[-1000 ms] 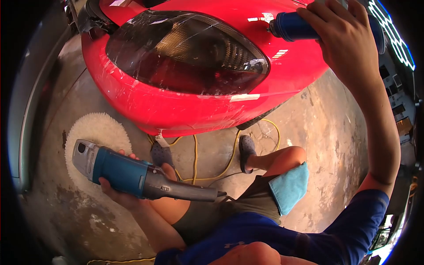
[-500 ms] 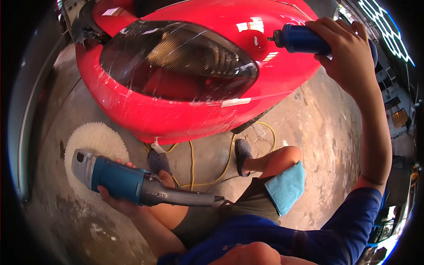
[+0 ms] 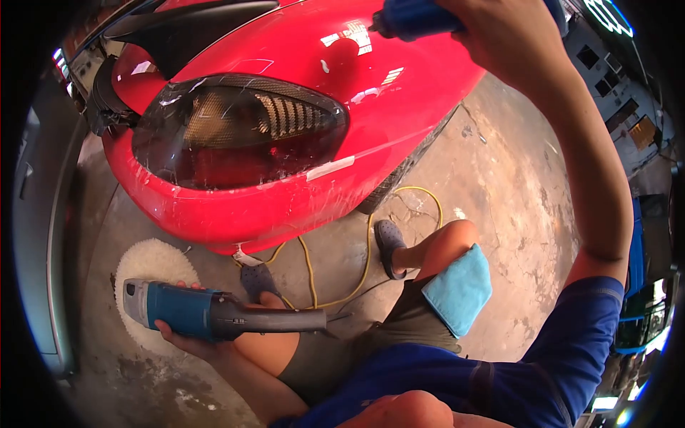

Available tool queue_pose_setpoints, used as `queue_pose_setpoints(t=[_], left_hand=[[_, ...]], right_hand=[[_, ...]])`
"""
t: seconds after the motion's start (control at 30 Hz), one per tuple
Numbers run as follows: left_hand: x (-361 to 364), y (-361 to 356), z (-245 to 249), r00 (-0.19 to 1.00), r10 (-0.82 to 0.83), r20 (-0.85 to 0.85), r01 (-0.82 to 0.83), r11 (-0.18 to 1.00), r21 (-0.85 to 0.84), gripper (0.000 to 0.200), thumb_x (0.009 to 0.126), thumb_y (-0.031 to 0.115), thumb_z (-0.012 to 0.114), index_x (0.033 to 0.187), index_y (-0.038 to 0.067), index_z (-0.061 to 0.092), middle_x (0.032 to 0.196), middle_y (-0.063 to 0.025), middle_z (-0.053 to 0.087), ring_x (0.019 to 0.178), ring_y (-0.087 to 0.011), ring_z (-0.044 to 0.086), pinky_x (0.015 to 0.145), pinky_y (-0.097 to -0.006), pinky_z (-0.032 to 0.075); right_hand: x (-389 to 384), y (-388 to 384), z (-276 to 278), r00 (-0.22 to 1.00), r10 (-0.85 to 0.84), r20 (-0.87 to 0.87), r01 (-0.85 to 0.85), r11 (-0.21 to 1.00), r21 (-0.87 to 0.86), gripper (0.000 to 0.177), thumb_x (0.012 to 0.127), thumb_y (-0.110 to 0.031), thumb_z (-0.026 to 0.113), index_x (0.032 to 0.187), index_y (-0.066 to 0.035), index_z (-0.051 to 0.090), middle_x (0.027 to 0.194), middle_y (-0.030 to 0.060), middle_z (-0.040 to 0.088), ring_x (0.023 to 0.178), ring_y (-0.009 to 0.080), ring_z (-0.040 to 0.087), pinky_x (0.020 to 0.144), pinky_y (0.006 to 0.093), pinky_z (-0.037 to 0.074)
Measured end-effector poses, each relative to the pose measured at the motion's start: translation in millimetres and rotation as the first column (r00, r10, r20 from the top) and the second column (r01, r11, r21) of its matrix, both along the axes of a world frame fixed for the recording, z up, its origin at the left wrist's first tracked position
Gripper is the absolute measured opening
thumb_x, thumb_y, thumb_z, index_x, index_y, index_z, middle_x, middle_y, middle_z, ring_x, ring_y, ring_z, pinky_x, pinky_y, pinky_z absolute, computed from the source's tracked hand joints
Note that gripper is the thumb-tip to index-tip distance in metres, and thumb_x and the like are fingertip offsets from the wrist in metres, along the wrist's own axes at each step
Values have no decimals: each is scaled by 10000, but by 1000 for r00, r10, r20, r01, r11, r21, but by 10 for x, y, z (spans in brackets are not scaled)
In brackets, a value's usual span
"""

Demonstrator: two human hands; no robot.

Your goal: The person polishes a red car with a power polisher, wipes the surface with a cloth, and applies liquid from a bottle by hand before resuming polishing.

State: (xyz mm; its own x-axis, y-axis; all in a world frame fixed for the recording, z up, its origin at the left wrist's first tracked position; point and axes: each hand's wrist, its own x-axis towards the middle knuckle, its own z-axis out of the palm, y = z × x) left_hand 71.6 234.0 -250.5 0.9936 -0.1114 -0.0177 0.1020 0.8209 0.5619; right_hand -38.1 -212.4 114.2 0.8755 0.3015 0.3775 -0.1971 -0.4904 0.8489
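My left hand is wrapped round the blue and grey body of a polisher by my left leg. Its round white fluffy pad faces away from me. My right hand is raised at the top of the view, closed on a dark blue bottle that lies sideways with its dark nozzle pointing left. The bottle is held over the glossy red car body, whose surface reflects it. Below and left of the bottle is the car's headlight, its clear cover streaked with whitish marks.
A light blue cloth is draped on my right thigh. A yellow cable loops across the stained concrete floor near my feet. Another vehicle's grey side stands at the left. A black tyre shows under the red car.
My right hand and the bottle have moved up and left in the view. The car appears further left as the view shifted. My left hand keeps the polisher, now held slightly more level.
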Motion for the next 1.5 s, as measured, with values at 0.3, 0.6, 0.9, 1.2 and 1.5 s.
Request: queue_pose_setpoints(t=[0.3,0.6,0.9,1.2,1.5], left_hand=[[-30,12,16,999,21,-26,-20,1000,22,774,1033,646,590,1527,59,489,1367,-176,641,1201,-363,662,996,-520,600],[-32,57,-7,1000,26,-6,-26,999,-18,771,1035,648,581,1535,70,487,1374,-177,651,1164,-364,689,937,-516,642],[-12,125,-70,996,-48,76,52,997,-55,794,1037,650,574,1533,36,483,1417,-185,627,1223,-366,660,953,-537,636],[-57,214,-85,984,15,175,5,994,-111,921,995,658,639,1605,13,392,1401,-219,577,1199,-385,633,1033,-537,548],[-150,186,-119,914,-2,406,58,990,-125,1127,974,623,693,1701,-35,138,1447,-265,512,1184,-412,642,1016,-503,574]], right_hand=[[34,17,-305,973,-185,-136,183,983,-29,88,909,-178,678,945,-165,756,1029,-10,718,1024,188,703,966,416,428],[-120,-251,-425,981,-183,-66,193,961,201,569,762,-173,878,1308,-183,715,1178,16,682,1178,213,656,1042,421,426],[-92,-207,-426,990,-139,-18,139,961,237,590,763,-182,879,1320,-137,688,1176,65,687,1144,289,668,1012,445,446],[-731,668,-2703,959,97,-266,283,-266,922,835,717,-257,944,1443,-52,586,1172,223,723,1077,404,727,991,479,567],[-242,965,-6281,904,-219,-368,183,-580,794,807,627,-297,985,1317,-32,662,1210,206,775,1151,376,749,1014,451,581]])
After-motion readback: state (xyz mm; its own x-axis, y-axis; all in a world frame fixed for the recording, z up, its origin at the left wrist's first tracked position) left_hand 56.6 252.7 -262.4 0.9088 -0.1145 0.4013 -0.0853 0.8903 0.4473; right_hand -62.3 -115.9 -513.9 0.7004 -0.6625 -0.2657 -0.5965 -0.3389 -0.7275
